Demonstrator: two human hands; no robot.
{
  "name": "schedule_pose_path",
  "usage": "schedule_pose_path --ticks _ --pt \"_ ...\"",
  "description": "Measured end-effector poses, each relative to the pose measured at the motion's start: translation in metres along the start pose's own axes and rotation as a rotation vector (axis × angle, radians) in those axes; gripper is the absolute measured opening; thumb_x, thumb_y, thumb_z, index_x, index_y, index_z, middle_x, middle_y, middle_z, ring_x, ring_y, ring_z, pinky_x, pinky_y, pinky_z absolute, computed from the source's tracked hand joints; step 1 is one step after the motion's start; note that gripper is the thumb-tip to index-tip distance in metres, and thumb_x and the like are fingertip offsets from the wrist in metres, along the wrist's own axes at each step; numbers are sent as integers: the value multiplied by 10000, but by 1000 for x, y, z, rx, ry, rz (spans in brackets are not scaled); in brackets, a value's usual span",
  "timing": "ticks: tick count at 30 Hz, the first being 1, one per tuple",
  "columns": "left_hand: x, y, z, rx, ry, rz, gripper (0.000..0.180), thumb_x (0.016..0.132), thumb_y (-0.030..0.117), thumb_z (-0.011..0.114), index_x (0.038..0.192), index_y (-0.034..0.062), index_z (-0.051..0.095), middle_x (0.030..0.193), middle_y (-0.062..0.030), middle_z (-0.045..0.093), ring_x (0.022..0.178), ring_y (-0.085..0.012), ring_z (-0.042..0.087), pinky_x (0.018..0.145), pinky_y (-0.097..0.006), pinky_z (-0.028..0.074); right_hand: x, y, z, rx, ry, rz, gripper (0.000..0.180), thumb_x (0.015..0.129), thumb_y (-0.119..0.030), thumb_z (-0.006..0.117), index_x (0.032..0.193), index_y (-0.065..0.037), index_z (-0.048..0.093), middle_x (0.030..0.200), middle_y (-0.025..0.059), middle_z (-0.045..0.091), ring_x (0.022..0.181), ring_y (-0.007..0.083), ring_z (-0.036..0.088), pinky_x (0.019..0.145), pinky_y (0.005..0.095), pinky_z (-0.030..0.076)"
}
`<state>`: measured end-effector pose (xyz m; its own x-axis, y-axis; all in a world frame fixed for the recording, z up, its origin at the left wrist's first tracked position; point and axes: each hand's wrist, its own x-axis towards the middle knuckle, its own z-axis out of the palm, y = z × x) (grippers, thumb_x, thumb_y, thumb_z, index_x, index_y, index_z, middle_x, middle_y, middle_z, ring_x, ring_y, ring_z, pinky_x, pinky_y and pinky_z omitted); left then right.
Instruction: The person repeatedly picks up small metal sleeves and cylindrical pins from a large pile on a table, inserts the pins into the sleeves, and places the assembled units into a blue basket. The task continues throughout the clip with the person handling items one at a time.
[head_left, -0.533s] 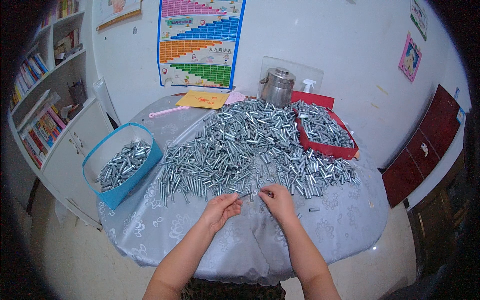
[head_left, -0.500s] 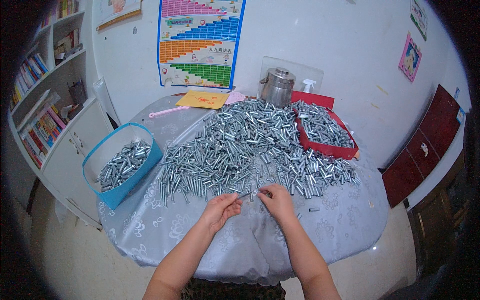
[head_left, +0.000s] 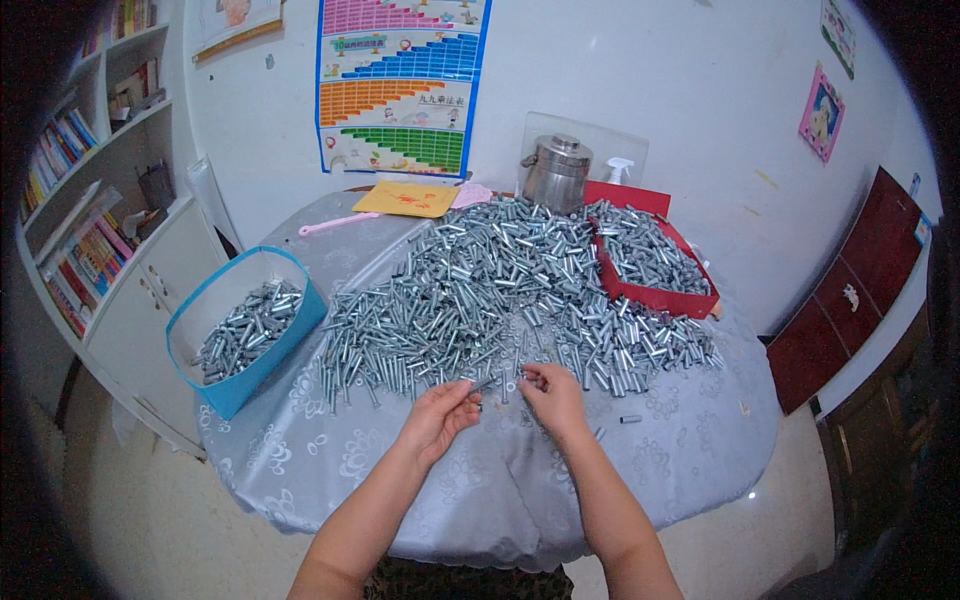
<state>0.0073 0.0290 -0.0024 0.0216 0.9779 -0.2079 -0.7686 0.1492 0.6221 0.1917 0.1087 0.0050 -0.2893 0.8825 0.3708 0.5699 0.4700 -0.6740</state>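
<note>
My left hand [head_left: 442,415] is closed in a pinch on a metal bolt [head_left: 484,384], which points toward my right hand. My right hand [head_left: 555,398] is also closed at thumb and forefinger, a short gap from the bolt's end; whatever is in its fingertips is too small to make out. Just beyond both hands spreads a large heap of metal bolts [head_left: 410,335], with several small washers [head_left: 541,357] near its front middle. Short metal sleeves [head_left: 635,350] make up the heap's right part. One loose sleeve [head_left: 630,419] lies right of my right hand.
A blue fabric box [head_left: 262,367] holding metal pieces stands on the left of the cloth-covered table [head_left: 350,490]. At the back right is a red box [head_left: 665,300] filled with sleeves. A steel pot [head_left: 556,175], a spray bottle [head_left: 619,170], a yellow envelope [head_left: 406,199] and a pink stick [head_left: 338,223] line the back.
My hands have drawn slightly apart. The bolt, earlier reaching across to the right fingertips, now sits in my left hand alone.
</note>
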Motion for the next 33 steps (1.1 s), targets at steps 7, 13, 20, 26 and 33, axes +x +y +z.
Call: schedule_pose_path --ticks 7,13,20,26,33 --pt "1 -2 -2 46 33 -15 142 827 137 576 862 1 555 775 -109 613 621 -142 607 571 -252 535 -5 -20 -5 711 -78 58 206 736 -71 630 942 -53 635 870 38 571 753 112 532 682 226 421" --pt "0 -2 1 82 42 -10 163 814 142 595 863 -7 554 753 -107 613 604 -147 603 558 -255 532 -7 -26 -10 551 -168 -74 212 732 -35 633 944 -33 627 928 38 566 785 99 520 710 216 412" --pt "-4 -2 9 249 114 71 144 801 124 609 812 -13 568 714 -109 600 574 -163 588 521 -260 522 -9 -28 -11 473 -149 -147 212 706 -38 646 917 -34 630 921 64 576 798 137 540 716 242 428" --pt "-4 -2 8 240 118 54 143 797 124 616 804 -10 568 694 -104 595 551 -162 579 503 -267 517 -8 -24 -12 439 -130 -252 176 681 -33 664 854 -25 635 878 77 599 844 164 564 744 261 437" --pt "-6 -1 10 277 101 66 147 800 132 613 793 -6 567 689 -105 593 541 -157 577 492 -268 514 -10 -30 -18 402 -292 98 108 768 -105 606 799 -5 632 814 76 607 736 123 560 650 232 432"
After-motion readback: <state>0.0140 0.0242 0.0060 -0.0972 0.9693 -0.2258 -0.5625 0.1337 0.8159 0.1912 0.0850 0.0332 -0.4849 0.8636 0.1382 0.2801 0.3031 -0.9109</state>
